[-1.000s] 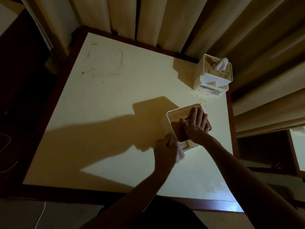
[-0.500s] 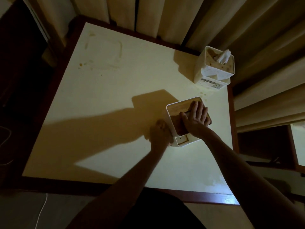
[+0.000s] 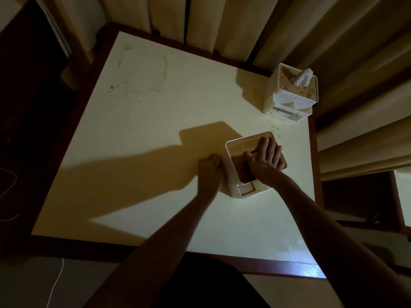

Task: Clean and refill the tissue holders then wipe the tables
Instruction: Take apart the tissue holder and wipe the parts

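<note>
A white tissue holder (image 3: 233, 174) with a wooden lid (image 3: 244, 145) stands on the cream table (image 3: 144, 138), near its right edge. My right hand (image 3: 266, 156) lies flat on the lid, fingers straight, pressing down. My left hand (image 3: 210, 170) is curled against the holder's left wall; the white cloth it held a moment ago is hidden under it. A second white tissue holder (image 3: 287, 103), speckled with stains, stands at the far right corner with a tissue (image 3: 303, 78) sticking out of its top.
Brownish ring stains (image 3: 144, 74) mark the table's far left part, and small spots lie near the far holder. Curtains (image 3: 222, 18) hang behind the table. Another table's corner (image 3: 403, 196) shows at the right. A white cable (image 3: 55, 283) runs on the floor.
My left hand moved from the holder's near corner, where a white cloth showed in it, up along the left wall. The right hand stayed flat on the lid.
</note>
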The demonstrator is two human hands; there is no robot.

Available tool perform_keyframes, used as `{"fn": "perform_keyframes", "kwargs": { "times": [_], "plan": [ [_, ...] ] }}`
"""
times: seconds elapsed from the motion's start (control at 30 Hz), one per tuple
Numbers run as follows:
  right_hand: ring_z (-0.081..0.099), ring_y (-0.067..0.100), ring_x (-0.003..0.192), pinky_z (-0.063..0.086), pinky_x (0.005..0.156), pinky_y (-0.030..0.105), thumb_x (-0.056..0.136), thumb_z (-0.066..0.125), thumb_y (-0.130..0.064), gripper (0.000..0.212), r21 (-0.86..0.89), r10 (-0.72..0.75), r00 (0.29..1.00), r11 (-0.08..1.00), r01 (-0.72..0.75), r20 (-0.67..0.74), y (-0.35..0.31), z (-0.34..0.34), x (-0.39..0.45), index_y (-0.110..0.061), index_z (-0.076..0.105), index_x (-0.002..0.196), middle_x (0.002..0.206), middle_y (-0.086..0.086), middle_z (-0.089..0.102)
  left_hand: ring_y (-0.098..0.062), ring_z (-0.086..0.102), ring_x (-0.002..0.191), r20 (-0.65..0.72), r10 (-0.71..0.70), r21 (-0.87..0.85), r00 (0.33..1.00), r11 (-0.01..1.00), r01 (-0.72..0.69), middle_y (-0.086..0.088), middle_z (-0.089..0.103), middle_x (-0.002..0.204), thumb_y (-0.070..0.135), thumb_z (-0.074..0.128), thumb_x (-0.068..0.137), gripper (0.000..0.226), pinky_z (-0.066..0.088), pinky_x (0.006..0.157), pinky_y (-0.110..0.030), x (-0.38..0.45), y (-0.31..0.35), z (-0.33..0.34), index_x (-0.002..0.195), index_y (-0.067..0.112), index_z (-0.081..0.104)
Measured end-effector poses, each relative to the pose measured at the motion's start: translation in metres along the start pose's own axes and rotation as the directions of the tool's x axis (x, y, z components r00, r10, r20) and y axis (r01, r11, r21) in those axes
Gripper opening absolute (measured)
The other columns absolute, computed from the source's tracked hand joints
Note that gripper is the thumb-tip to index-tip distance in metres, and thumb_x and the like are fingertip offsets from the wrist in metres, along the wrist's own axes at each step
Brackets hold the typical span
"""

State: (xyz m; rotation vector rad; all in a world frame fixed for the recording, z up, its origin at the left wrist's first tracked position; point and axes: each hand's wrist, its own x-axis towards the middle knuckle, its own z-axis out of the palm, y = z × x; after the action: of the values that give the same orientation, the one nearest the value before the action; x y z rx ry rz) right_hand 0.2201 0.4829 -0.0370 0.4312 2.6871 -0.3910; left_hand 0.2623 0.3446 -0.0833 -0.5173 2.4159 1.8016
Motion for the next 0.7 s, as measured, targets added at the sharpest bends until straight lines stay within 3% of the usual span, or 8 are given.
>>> {"fn": "perform_keyframes", "kwargs": {
  "times": [0.2, 0.3, 0.37, 0.43, 0.5, 0.57, 0.63, 0.7],
  "plan": [
    [-0.025, 0.022, 0.144, -0.012, 0.114, 0.045, 0.098, 0.031, -0.052, 0.077, -0.002, -0.001, 1.000, 1.000, 0.001, 0.018, 0.000, 0.000, 0.002, -0.021, -0.015, 0.151, 0.158, 0.000, -0.023, -0.008, 0.048, 0.051, 0.090, 0.009, 0.065, 0.996, 0.998, -0.015, -0.004, 0.053, 0.056, 0.000, 0.047, 0.082, 0.019, 0.040, 0.051, -0.020, 0.039, 0.000, -0.011, 0.065, 0.004, 0.052],
    [-0.026, 0.021, 0.143, -0.012, 0.114, 0.046, 0.098, 0.030, -0.053, 0.077, -0.015, 0.004, 1.000, 1.000, -0.003, 0.028, 0.001, 0.000, 0.003, -0.022, -0.017, 0.150, 0.158, 0.000, -0.024, 0.001, 0.040, 0.055, 0.056, 0.038, 0.100, 0.998, 0.994, -0.043, 0.000, 0.049, 0.063, -0.003, 0.048, 0.089, 0.024, 0.031, 0.053, -0.009, 0.024, 0.001, -0.008, 0.068, 0.008, 0.050],
    [-0.025, 0.021, 0.144, -0.012, 0.114, 0.046, 0.098, 0.030, -0.053, 0.077, -0.007, 0.005, 1.000, 1.000, -0.005, 0.026, 0.001, 0.000, 0.003, -0.021, -0.016, 0.150, 0.158, 0.000, -0.023, -0.009, 0.045, 0.062, 0.076, 0.062, 0.166, 0.995, 0.983, -0.074, -0.009, 0.057, 0.070, -0.004, 0.050, 0.085, 0.018, 0.033, 0.062, -0.011, 0.007, -0.010, -0.002, 0.071, 0.004, 0.056],
    [-0.023, 0.022, 0.144, -0.012, 0.114, 0.046, 0.098, 0.031, -0.052, 0.076, 0.006, 0.002, 1.000, 1.000, -0.002, 0.000, 0.001, 0.002, 0.001, -0.020, -0.014, 0.151, 0.159, 0.001, -0.021, -0.020, 0.058, 0.081, 0.125, -0.028, 0.160, 0.992, 0.987, 0.008, -0.007, 0.064, 0.086, 0.009, 0.050, 0.089, 0.012, 0.047, 0.076, -0.025, -0.017, -0.023, 0.007, 0.086, 0.005, 0.062],
    [-0.021, 0.023, 0.145, -0.011, 0.114, 0.045, 0.098, 0.032, -0.052, 0.076, 0.017, -0.001, 0.999, 1.000, 0.001, -0.035, 0.000, 0.002, -0.001, -0.020, -0.012, 0.151, 0.159, 0.002, -0.019, -0.015, 0.062, 0.084, 0.239, -0.034, 0.233, 0.970, 0.972, -0.024, -0.002, 0.065, 0.092, 0.016, 0.048, 0.094, 0.017, 0.053, 0.082, -0.033, -0.047, -0.028, 0.013, 0.096, 0.009, 0.064],
    [-0.021, 0.023, 0.145, -0.011, 0.114, 0.045, 0.098, 0.033, -0.052, 0.077, 0.020, -0.004, 0.999, 1.000, 0.005, -0.040, 0.000, 0.001, -0.001, -0.020, -0.012, 0.151, 0.159, 0.002, -0.019, -0.008, 0.064, 0.084, 0.354, -0.063, 0.242, 0.933, 0.970, -0.027, 0.000, 0.069, 0.096, 0.015, 0.050, 0.095, 0.019, 0.053, 0.084, -0.024, -0.066, -0.030, 0.010, 0.102, 0.009, 0.067],
    [-0.021, 0.023, 0.145, -0.012, 0.114, 0.046, 0.096, 0.032, -0.056, 0.080, 0.015, -0.012, 1.000, 1.000, 0.012, -0.013, 0.000, 0.001, -0.002, -0.020, -0.013, 0.151, 0.159, 0.002, -0.020, -0.005, 0.062, 0.104, 0.425, -0.124, 0.183, 0.897, 0.982, 0.049, 0.003, 0.067, 0.117, 0.019, 0.056, 0.095, 0.030, 0.045, 0.091, -0.013, -0.071, -0.032, -0.001, 0.122, 0.011, 0.063],
    [-0.019, 0.023, 0.145, -0.010, 0.115, 0.045, 0.085, 0.026, -0.069, 0.090, 0.026, -0.024, 1.000, 0.999, 0.025, -0.001, 0.000, -0.001, -0.005, -0.021, -0.011, 0.152, 0.159, 0.001, -0.018, -0.002, 0.058, 0.110, 0.437, -0.150, 0.119, 0.887, 0.987, 0.109, 0.008, 0.064, 0.122, 0.020, 0.059, 0.094, 0.033, 0.039, 0.100, -0.014, -0.064, -0.033, -0.018, 0.125, 0.014, 0.062]
  ]
}}
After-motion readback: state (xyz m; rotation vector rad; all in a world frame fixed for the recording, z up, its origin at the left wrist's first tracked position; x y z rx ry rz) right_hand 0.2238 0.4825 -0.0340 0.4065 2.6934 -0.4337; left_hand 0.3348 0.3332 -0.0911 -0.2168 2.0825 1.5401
